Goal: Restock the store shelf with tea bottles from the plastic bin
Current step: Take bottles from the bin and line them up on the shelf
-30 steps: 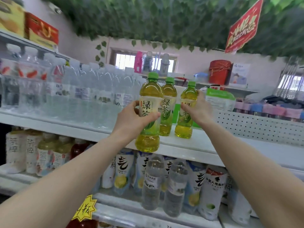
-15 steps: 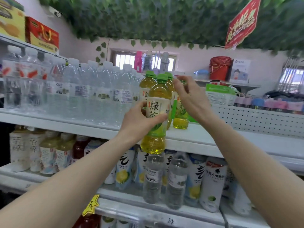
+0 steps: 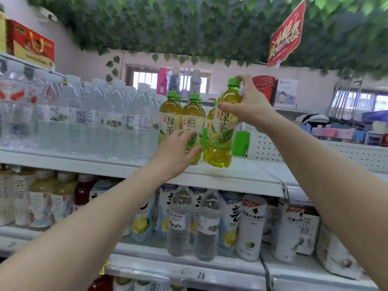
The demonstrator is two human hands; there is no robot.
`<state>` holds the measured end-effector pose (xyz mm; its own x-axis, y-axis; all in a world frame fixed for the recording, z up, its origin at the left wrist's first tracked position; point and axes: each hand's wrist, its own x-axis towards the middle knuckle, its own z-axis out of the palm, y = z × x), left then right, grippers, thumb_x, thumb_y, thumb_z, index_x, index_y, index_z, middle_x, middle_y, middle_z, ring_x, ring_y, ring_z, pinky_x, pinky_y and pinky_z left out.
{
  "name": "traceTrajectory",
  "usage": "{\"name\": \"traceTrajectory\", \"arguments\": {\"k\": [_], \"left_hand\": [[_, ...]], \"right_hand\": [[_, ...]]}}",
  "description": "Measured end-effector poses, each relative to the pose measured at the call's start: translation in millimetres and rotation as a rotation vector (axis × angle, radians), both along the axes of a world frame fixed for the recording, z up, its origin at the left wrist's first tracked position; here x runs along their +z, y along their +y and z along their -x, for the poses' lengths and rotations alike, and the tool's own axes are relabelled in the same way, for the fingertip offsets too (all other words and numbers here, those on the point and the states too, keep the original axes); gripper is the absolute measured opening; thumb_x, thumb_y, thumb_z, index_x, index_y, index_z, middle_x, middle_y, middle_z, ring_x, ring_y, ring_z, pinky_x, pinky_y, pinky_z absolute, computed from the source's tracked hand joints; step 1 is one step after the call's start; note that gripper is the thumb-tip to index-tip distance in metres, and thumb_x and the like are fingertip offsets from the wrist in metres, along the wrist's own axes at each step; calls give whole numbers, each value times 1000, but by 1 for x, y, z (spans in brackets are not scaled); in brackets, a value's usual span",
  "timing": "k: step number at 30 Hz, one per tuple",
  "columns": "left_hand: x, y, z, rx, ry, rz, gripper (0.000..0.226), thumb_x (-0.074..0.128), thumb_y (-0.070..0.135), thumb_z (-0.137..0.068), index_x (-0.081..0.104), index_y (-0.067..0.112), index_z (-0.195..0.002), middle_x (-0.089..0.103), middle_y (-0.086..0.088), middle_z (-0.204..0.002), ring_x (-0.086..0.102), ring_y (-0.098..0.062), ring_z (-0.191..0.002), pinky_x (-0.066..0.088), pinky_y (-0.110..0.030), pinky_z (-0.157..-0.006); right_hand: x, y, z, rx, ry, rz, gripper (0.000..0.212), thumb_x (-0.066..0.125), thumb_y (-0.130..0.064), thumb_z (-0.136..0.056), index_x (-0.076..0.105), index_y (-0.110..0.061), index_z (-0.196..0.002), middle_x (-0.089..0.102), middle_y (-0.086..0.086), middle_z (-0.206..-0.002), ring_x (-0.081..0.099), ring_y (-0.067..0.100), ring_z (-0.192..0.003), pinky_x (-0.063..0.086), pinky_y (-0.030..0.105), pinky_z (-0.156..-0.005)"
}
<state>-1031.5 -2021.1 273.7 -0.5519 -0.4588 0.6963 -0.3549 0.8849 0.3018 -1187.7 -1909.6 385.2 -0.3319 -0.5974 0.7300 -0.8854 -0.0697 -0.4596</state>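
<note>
Gripping a tea bottle [image 3: 223,131] — right hand [image 3: 251,110]; left hand [image 3: 175,153] seemingly open.

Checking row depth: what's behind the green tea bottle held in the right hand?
Behind the held green tea bottle, gripped near its cap by the right hand, another tea bottle shows partly. Farther back is a green box. The bottle covers anything more in that row.

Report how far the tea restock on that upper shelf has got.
Done: several green tea bottles already stand on the upper shelf, beside the water bottles. In hand: the right hand grips one more tea bottle near its neck, base just above the shelf, while the left hand reaches open toward the standing ones. Left: setting this bottle down. The bin is out of view, so the remaining count is unknown.
</note>
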Motion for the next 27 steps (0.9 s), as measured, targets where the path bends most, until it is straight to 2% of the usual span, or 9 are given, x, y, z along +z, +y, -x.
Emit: {"name": "traceTrajectory", "arguments": {"k": [3, 6, 11, 15, 19, 27], "left_hand": [[-14, -6, 6, 51, -93, -5, 61, 47, 51, -97, 36, 23, -149, 34, -2, -154, 38, -23, -137, 35, -42, -112], [-24, -14, 15, 89, -148, -22, 64, 47, 51, -97, 32, 21, -152, 29, -3, -157, 34, -23, -140, 32, -40, -114], [-34, -26, 22, 127, -176, -25, 60, 44, 47, -99, 33, 17, -150, 28, -4, -155, 39, -23, -136, 33, -35, -108], [-37, -31, 26, 145, -145, -6, 56, 44, 46, -100, 37, 17, -147, 31, -3, -152, 44, -23, -130, 37, -35, -103], [-37, -37, 27, 148, -114, 17, 52, 44, 47, -99, 43, 19, -143, 37, -1, -147, 48, -22, -127, 40, -36, -101], [-37, -38, 25, 132, -96, 20, 50, 48, 44, -99, 47, 18, -141, 41, -1, -145, 48, -21, -126, 38, -35, -101]], "right_hand": [[-15, -19, 17, -84, 65, -26, 77, 78, -32, -79, 33, -20, -140, 59, 8, -119, 60, 27, -107, 50, 41, -92], [-22, -43, 31, -159, 160, -13, 79, 77, -37, -79, 32, -18, -142, 52, 12, -131, 52, 28, -118, 40, 35, -93], [-24, -74, 39, -181, 206, -15, 83, 74, -39, -82, 27, -17, -147, 45, 13, -142, 47, 32, -127, 42, 47, -104], [-24, -91, 43, -159, 186, -38, 81, 71, -35, -86, 23, -18, -149, 39, 15, -147, 44, 32, -131, 39, 42, -104], [-24, -99, 47, -147, 180, -52, 82, 68, -33, -89, 18, -20, -152, 35, 15, -151, 41, 33, -134, 38, 44, -106], [-35, -95, 46, -187, 226, -41, 84, 61, -42, -92, 10, -22, -155, 30, 14, -154, 38, 34, -137, 37, 46, -108]]}}
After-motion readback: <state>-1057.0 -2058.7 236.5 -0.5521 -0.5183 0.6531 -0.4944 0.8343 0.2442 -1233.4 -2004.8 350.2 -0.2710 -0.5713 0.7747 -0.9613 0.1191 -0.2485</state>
